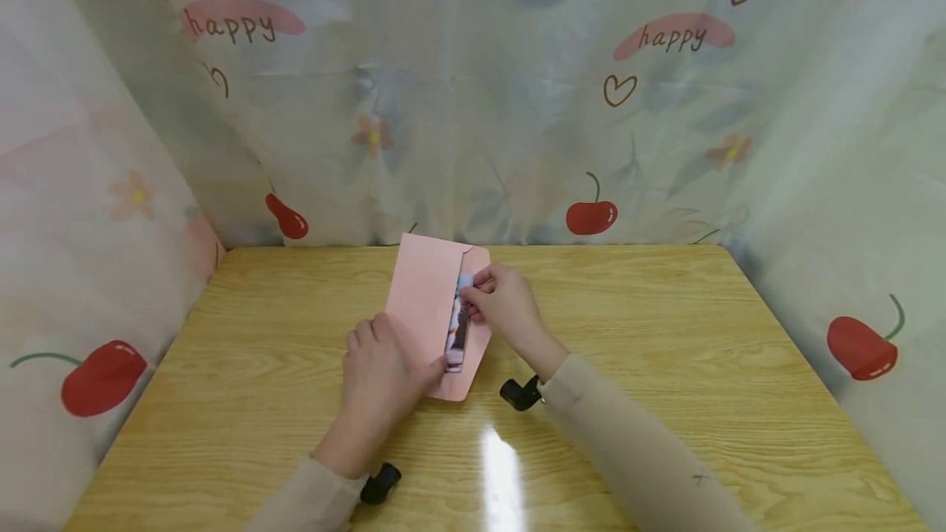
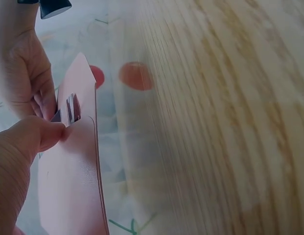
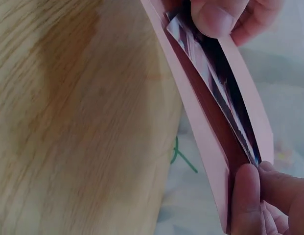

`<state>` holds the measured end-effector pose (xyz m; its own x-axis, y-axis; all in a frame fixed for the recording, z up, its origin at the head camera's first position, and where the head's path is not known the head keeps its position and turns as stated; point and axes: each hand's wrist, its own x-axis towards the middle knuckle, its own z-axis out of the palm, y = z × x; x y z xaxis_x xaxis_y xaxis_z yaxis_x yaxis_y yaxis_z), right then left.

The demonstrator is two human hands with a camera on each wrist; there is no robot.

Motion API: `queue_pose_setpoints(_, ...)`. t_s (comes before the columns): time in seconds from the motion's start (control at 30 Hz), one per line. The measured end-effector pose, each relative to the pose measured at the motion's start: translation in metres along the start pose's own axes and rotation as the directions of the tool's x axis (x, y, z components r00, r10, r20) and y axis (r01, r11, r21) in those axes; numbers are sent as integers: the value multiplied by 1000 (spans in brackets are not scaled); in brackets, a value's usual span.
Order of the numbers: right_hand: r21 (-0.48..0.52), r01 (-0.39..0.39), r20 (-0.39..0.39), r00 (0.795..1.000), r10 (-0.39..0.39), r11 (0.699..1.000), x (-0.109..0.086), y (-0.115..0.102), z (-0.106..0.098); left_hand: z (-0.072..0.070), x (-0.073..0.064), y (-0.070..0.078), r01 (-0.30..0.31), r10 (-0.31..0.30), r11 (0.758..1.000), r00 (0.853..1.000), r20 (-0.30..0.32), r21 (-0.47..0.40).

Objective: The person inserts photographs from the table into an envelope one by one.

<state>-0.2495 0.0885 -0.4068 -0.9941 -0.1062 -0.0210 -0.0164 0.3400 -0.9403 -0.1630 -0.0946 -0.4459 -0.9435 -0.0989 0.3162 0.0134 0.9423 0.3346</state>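
Note:
A pink envelope (image 1: 424,286) is held tilted above the wooden table, its opening facing right. A glossy photo print (image 1: 456,335) shows in the opening, partly inside the envelope. My left hand (image 1: 384,372) grips the envelope near its lower left, thumb by the lower end of the print; that thumb (image 2: 44,132) presses at the opening's edge in the left wrist view. With thumb and fingers, my right hand (image 1: 510,306) pinches the print near its upper end. In the right wrist view, the print (image 3: 215,78) slants between the envelope's pink walls, right fingertips (image 3: 245,191) at its far end.
The wooden table (image 1: 650,310) spreads around both hands, with a bright reflection near its front. Patterned curtains (image 1: 473,105) with cherries and hearts stand behind the table and at both sides. A black wrist device (image 1: 521,392) sits at the right cuff, another (image 1: 380,484) at the left.

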Motion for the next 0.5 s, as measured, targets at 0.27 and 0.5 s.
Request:
queue_pose_setpoints(0.27, 10, -18, 35, 999, 17, 1000, -5, 7, 5, -1, 0, -3, 17, -17, 1000, 1000, 0, 6)
queue_pose_setpoints(0.5, 55, -37, 75, 997, 33, 998, -6, 10, 14, -2, 0, 0, 15, -15, 1000, 1000, 2, -23)
